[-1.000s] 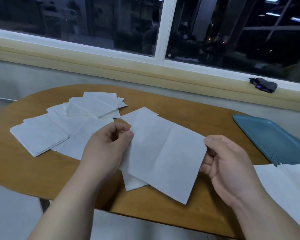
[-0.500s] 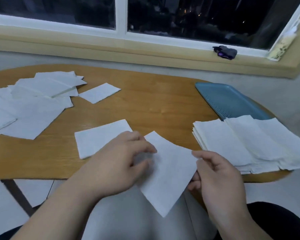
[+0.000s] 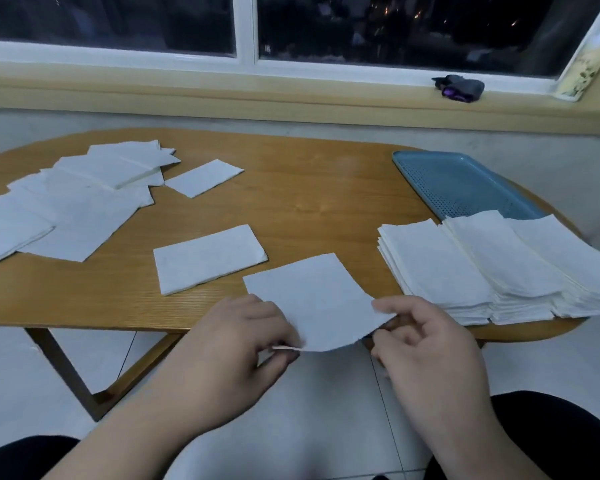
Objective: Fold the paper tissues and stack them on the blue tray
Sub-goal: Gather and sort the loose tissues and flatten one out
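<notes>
Pinching tissue (image 3: 312,299) by near corners with left hand (image 3: 236,344) and right hand (image 3: 426,344), fingers curled, over table (image 3: 309,202) near edge. Folded stacks (image 3: 482,265) at table right end, overlapping blue tray (image 3: 465,181).

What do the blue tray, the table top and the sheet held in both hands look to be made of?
Blue tray: probably matte plastic, its floor a grid of small holes. Table: wood or wood-look laminate, smooth, with visible grain. Tissue: thin soft paper, curving limply where the left hand and right hand pinch it.
</notes>
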`<state>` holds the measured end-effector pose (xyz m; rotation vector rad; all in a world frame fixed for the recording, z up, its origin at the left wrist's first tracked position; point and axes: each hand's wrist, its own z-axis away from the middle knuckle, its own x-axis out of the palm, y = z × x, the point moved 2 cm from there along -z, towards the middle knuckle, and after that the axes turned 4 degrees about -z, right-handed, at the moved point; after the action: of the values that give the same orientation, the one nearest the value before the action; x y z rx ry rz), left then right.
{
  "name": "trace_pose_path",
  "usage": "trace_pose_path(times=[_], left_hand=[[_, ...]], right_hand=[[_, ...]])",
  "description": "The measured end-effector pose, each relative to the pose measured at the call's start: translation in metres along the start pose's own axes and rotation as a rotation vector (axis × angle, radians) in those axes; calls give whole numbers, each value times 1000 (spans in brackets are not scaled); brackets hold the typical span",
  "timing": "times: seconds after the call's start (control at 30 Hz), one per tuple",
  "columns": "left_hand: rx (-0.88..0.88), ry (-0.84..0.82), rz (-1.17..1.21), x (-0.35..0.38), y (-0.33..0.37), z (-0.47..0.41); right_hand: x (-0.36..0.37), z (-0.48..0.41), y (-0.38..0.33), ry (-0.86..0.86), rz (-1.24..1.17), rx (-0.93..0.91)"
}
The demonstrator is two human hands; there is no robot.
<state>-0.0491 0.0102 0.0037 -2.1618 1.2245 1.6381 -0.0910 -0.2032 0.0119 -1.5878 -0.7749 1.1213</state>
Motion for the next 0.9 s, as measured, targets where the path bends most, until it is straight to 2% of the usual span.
trace_pose_path(times=[0.1,0.2,0.33,0.43,0.5,0.57,0.67,0.77,0.83,0.9], left_hand=[[-215,-37,195,-7,-8,5],[-404,19,313,-9,-13,1],[-535,122,245,-6,-20,-13],[-498,212,57,-4,-30,-20],[-489,294,30,-2,-35,-18],[-440,307,35,-4,-35,-16],[-259,129,26,-4,-35,-10],[-100,-79,-64,2,-36,-5],[-47,-123,-134,7,-35,-4],[-2,-72,-155,7,-34,-4]], right_hand=[[-2,1,-4,54,201,-267],[3,-8,-6,52,341,-404],[14,-22,-7,69,496,-595],[24,-30,-3,5,595,-690],[28,-35,4,-70,600,-678],[32,-36,11,-161,629,-654],[36,-35,17,-259,724,-677],[36,-35,21,-260,793,-715],[34,-34,24,-233,774,-755],[32,-32,24,-211,715,-787]])
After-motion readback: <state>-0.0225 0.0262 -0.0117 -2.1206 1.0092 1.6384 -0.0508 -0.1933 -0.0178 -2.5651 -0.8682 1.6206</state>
